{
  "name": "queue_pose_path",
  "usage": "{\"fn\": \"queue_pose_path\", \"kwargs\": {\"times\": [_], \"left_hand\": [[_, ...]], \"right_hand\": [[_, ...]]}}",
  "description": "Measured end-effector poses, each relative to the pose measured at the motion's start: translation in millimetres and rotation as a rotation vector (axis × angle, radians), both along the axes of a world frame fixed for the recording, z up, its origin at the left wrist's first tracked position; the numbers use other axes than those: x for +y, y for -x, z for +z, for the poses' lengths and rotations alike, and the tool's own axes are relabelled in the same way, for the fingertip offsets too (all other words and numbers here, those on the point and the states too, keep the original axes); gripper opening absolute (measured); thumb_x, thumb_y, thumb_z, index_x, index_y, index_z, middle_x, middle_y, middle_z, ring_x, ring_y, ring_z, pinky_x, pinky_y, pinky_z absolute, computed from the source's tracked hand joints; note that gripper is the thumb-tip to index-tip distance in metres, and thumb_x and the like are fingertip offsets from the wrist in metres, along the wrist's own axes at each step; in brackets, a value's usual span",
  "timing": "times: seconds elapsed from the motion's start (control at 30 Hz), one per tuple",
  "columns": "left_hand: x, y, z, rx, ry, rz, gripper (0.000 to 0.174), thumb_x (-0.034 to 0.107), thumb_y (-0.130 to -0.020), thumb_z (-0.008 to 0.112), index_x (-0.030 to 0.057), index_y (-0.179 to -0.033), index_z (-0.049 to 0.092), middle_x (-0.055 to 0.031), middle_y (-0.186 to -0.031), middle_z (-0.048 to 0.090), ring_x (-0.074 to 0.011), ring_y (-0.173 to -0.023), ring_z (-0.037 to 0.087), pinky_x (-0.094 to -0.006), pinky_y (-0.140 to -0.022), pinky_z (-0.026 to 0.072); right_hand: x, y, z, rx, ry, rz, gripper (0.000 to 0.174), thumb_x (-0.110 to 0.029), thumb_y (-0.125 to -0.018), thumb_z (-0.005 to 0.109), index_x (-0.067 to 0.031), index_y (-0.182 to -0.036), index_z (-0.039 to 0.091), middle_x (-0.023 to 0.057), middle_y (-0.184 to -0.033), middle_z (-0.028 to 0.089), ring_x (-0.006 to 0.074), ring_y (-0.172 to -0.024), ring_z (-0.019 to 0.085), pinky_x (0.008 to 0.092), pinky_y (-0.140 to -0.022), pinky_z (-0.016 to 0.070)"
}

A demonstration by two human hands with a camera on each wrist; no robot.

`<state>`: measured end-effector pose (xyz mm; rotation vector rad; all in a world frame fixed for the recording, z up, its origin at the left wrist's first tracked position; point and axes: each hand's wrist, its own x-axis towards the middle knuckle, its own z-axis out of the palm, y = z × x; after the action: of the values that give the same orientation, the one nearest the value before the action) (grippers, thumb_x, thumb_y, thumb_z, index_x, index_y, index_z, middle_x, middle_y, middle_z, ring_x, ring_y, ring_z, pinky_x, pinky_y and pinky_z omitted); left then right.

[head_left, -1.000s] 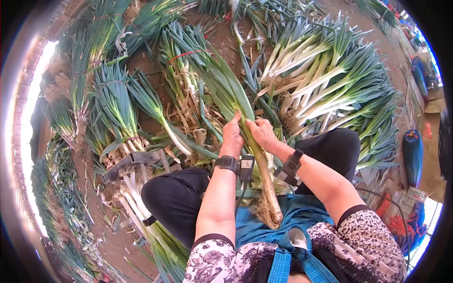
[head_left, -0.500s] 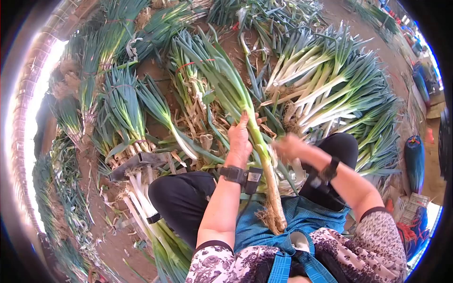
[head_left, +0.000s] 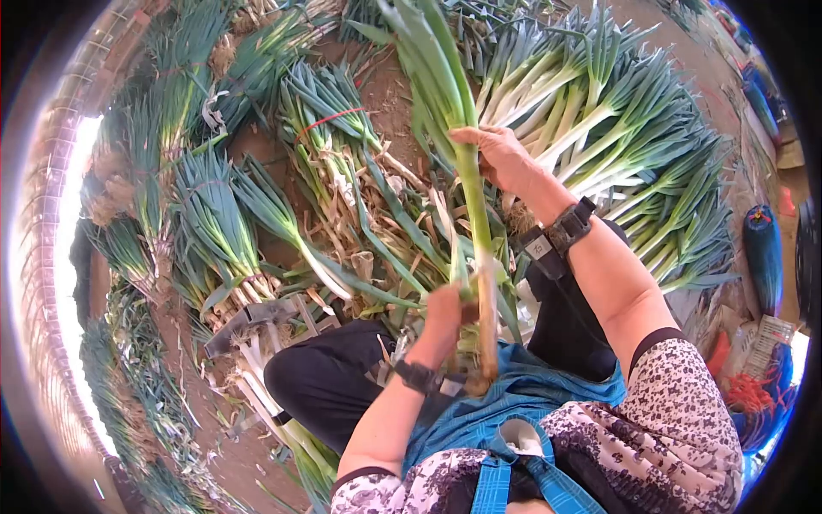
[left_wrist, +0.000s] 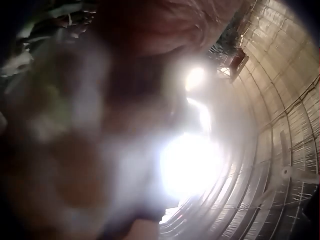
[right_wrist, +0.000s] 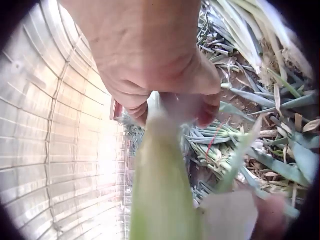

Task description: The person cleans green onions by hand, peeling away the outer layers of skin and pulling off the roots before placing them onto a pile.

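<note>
Leek (head_left: 476, 206) at centre of head view, aslant above lap; green leaves fanned away from body, pale lower stalk and root end towards blue cloth (head_left: 522, 377) on lap; held in right hand (head_left: 509, 163) just below leaf fan, fingers curled round stalk, thumb across its near side; in right-wrist view, stalk large and blurred below the same grip.

Left hand (head_left: 445, 313) beside lower stalk; fingers curled on pale green strip (head_left: 456, 253) rising alongside leek; both blurred, exact contact with stalk unclear; left-wrist view mostly smear and glare, no finer detail readable. Dark straps with small devices on both wrists.

Beyond the hands, heap of leaves and dry husks (head_left: 385, 227) on earth floor (head_left: 248, 463); at its far side, bundle with red band (head_left: 330, 120); to right of leek, broad pile of white-stemmed leeks (head_left: 599, 128), leaves pointing outward; to left, tied bundle (head_left: 214, 214) with roots close to metal stand (head_left: 248, 324); single smaller leek (head_left: 278, 210) just beside that bundle; more bundles (head_left: 180, 86) farther up and left; pale stalks (head_left: 257, 373) below stand, near dark-trousered knee (head_left: 312, 368).

At far right, blue bundle (head_left: 761, 257), upright in frame; red strings (head_left: 752, 394) lower down, near printed packaging (head_left: 766, 343); along left edge, ribbed wall (head_left: 47, 214) with bright glare; same wall large in both wrist views.
</note>
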<state>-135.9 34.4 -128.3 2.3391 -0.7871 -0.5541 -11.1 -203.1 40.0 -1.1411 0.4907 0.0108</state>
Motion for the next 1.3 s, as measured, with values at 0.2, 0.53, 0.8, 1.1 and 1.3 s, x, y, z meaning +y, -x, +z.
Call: {"fn": "queue_pose_path", "kwargs": {"times": [0.2, 0.53, 0.8, 1.1, 1.3], "left_hand": [[21, -49, 81, 0.033, 0.072, 0.493, 0.03, 0.025, -0.081, 0.062, -0.0037, -0.075, 0.056, -0.0192, -0.067, 0.058, -0.0301, -0.065, 0.06, -0.0362, -0.061, 0.0472], [-60, -87, 153, 0.596, 0.704, 0.464, 0.029, 0.019, -0.083, 0.061, -0.0053, -0.097, 0.067, -0.0031, -0.079, 0.065, -0.0088, -0.069, 0.055, -0.0234, -0.065, 0.0437], [-74, -81, 147, -0.067, 0.285, 0.349, 0.027, 0.013, -0.078, 0.052, -0.0092, -0.091, 0.059, -0.022, -0.068, 0.061, -0.0321, -0.062, 0.06, -0.0394, -0.061, 0.0461], [-56, -65, 123, 0.699, 0.919, 0.602, 0.026, 0.002, -0.084, 0.039, -0.0076, -0.101, 0.057, -0.0155, -0.094, 0.064, -0.0289, -0.086, 0.063, -0.0397, -0.08, 0.0489], [-51, -61, 116, 1.287, 1.393, 0.787, 0.029, 0.004, -0.087, 0.04, -0.0089, -0.112, 0.048, -0.0148, -0.108, 0.059, -0.025, -0.098, 0.06, -0.0375, -0.091, 0.0476]], "right_hand": [[4, 1, 14, -0.187, -0.172, 0.02, 0.028, -0.012, -0.079, 0.071, -0.0042, -0.105, 0.062, 0.0058, -0.087, 0.064, 0.017, -0.064, 0.062, 0.035, -0.054, 0.0517], [35, 23, -3, -0.337, 0.098, 0.083, 0.026, -0.005, -0.083, 0.065, -0.0028, -0.108, 0.061, 0.002, -0.086, 0.063, 0.0119, -0.075, 0.062, 0.0271, -0.065, 0.0507], [42, 25, 1, -0.249, 0.276, 0.03, 0.026, -0.009, -0.081, 0.068, -0.0029, -0.106, 0.063, -0.001, -0.083, 0.062, 0.0056, -0.073, 0.053, 0.0232, -0.065, 0.0451], [27, 30, 8, -0.351, -0.154, 0.109, 0.03, -0.01, -0.085, 0.062, -0.0027, -0.114, 0.058, 0.0071, -0.093, 0.063, 0.016, -0.082, 0.062, 0.0303, -0.067, 0.0515], [21, 29, 17, -0.399, -0.403, 0.22, 0.038, -0.019, -0.088, 0.061, -0.0019, -0.121, 0.05, 0.0143, -0.104, 0.06, 0.0257, -0.081, 0.064, 0.0382, -0.065, 0.0533]]}}
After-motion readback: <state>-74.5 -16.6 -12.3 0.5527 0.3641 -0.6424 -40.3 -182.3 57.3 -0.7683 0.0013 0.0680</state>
